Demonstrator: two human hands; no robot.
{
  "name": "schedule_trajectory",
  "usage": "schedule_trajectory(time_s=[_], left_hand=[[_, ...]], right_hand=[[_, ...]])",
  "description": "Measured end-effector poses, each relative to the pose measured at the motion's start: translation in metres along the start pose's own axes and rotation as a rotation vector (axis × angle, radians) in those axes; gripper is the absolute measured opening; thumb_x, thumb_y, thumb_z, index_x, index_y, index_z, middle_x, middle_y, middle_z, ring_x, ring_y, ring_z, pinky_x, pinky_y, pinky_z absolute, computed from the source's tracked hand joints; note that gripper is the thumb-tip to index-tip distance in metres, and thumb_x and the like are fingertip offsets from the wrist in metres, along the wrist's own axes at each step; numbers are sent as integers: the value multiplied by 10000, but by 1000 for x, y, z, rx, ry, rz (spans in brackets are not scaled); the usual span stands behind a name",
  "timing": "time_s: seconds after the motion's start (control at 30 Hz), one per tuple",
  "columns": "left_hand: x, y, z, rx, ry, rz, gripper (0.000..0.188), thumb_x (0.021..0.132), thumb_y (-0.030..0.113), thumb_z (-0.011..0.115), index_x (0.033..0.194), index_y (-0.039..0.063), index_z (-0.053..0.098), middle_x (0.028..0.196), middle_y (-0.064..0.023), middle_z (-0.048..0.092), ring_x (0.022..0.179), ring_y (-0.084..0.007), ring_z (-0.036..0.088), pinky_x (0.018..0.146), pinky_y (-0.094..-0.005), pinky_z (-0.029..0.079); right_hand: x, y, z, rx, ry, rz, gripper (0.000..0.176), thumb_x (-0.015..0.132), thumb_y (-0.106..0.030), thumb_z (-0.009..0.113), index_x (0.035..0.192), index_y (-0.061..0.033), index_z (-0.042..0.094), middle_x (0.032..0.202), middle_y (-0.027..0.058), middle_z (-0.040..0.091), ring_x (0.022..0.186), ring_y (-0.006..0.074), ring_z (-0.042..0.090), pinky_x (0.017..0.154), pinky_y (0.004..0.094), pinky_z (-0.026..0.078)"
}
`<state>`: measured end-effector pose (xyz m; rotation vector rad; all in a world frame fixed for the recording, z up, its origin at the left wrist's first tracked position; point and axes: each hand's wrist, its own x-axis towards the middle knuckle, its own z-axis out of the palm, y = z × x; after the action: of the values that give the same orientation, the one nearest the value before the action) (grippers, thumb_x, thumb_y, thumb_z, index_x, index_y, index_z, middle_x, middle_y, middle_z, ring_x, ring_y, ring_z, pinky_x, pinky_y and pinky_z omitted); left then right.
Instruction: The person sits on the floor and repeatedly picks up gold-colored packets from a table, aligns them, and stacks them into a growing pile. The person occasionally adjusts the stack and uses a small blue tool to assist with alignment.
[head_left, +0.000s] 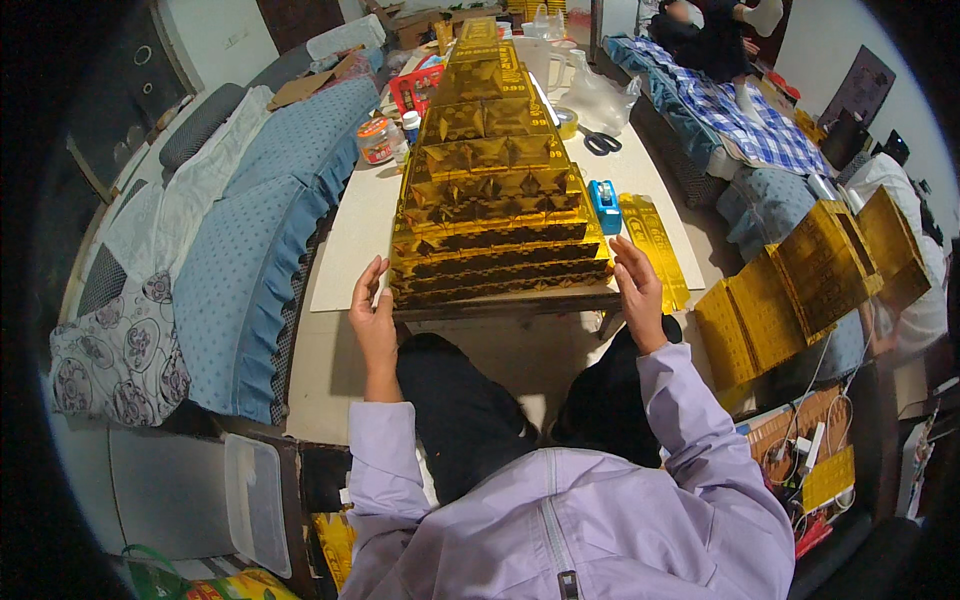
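Note:
A tall stepped stack of gold foil paper pieces stands on the white table, wide at the bottom and narrowing toward the top. My left hand is beside its lower left corner, palm turned inward, gripping nothing. On the opposite side, my right hand has its fingers spread near the lower right corner. Whether any fingertips touch the foil, I cannot tell. A blue tape dispenser sits just right of the stack. Beyond my right fingers lies a flat strip of gold foil paper.
Scissors, a tape roll and a plastic bag lie at the table's right. A red-lidded jar stands left. Folded gold foil panels stand upright at right. Sofas flank the table; a person is on the right one.

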<state>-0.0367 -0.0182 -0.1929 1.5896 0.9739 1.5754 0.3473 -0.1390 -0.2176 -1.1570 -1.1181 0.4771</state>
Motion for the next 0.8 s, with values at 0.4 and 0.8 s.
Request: schedule_trajectory(time_s=[0.4, 0.8], left_hand=[[-4, -14, -9, -114, -6, -132, 428, 1040, 96, 523, 1462, 32, 535, 1413, -163, 609, 1325, -226, 551, 1119, -345, 395], [19, -2, -15, -557, -2, -272, 772, 1092, 561, 277, 1590, -25, 204, 1634, -254, 285, 1530, -343, 278, 1277, -433, 211]], right_hand=[[0, 8, -1, -23, 32, 53, 425, 1040, -87, 558, 1460, -28, 520, 1407, 154, 614, 1309, 232, 589, 1081, 345, 472], [24, 3, -6, -33, -10, 46, 417, 1082, -190, 532, 1446, 14, 522, 1452, 175, 566, 1359, 263, 536, 1152, 363, 396]])
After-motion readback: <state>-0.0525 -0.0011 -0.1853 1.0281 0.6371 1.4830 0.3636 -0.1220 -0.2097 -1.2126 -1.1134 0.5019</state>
